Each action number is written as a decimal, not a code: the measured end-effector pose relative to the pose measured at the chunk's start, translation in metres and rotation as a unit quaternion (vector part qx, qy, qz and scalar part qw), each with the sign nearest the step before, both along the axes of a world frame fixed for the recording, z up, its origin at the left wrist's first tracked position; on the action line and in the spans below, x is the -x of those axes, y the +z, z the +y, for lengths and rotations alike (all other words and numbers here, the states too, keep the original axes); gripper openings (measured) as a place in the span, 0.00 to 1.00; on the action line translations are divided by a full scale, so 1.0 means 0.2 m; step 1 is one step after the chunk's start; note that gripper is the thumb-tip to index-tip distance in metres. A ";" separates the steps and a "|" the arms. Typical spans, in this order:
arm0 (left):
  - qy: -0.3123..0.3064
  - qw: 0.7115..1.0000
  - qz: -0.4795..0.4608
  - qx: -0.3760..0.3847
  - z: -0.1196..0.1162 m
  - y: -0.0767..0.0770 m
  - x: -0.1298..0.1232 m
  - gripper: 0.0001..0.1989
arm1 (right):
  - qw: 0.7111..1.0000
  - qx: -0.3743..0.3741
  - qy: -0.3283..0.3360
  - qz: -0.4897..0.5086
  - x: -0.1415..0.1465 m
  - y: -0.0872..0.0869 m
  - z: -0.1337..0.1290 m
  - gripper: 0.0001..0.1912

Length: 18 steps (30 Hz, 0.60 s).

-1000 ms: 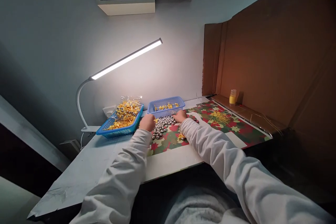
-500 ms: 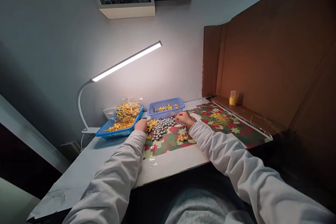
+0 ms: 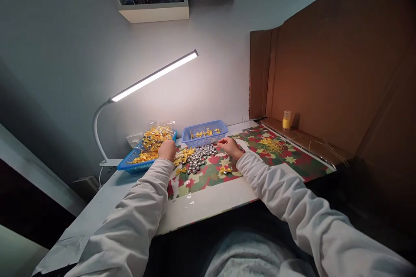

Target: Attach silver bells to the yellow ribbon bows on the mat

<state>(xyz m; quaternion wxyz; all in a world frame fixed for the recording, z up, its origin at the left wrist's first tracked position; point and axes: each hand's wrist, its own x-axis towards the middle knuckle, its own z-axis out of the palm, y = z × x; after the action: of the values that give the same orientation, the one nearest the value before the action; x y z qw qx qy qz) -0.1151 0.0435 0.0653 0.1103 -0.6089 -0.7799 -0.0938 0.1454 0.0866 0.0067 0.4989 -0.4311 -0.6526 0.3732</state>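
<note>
My left hand (image 3: 167,150) is over the right edge of a blue basket (image 3: 136,166) heaped with yellow ribbon bows (image 3: 147,156); its fingers are hidden behind the back of the hand. Over the table, my right hand (image 3: 231,147) has thumb and fingertips pinched together, and anything between them is too small to make out. Between the hands lie many silver bells (image 3: 198,158), with loose yellow bows (image 3: 184,156) on their left. One yellow bow with a small shiny piece (image 3: 225,170) rests apart, nearer to me.
Behind the bells stands a lilac-blue basket (image 3: 204,141) holding some bows. Yellow cords (image 3: 272,145) lie on the patterned sheet to the right. A small yellow bottle (image 3: 286,120) stands by the cardboard wall (image 3: 325,73). The lamp (image 3: 156,77) reaches over from the left.
My left hand has moved left and slightly up, from the loose bows to the blue basket, uncovering more bows. The right hand stays nearly in place, still pinched.
</note>
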 end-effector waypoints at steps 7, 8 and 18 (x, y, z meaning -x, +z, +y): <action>-0.013 0.996 0.018 -0.084 -0.07 0.11 -0.05 0.14 | 0.997 -0.067 0.012 -0.032 0.00 0.00 -0.06 0.08; -0.036 0.995 0.015 -0.092 -0.09 0.12 -0.08 0.14 | 0.995 -0.095 0.012 -0.042 0.00 0.01 -0.08 0.10; -0.194 0.971 -0.043 -0.134 -0.17 -0.02 -0.60 0.13 | 0.954 -0.229 -0.038 -0.192 -0.03 0.01 -0.13 0.10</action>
<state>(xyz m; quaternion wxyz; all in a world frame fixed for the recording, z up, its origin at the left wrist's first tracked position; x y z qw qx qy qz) 0.0045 0.0091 0.0613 0.1365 -0.7237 -0.6313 -0.2432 0.1507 0.0609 0.0089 0.4635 -0.3930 -0.7872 0.1050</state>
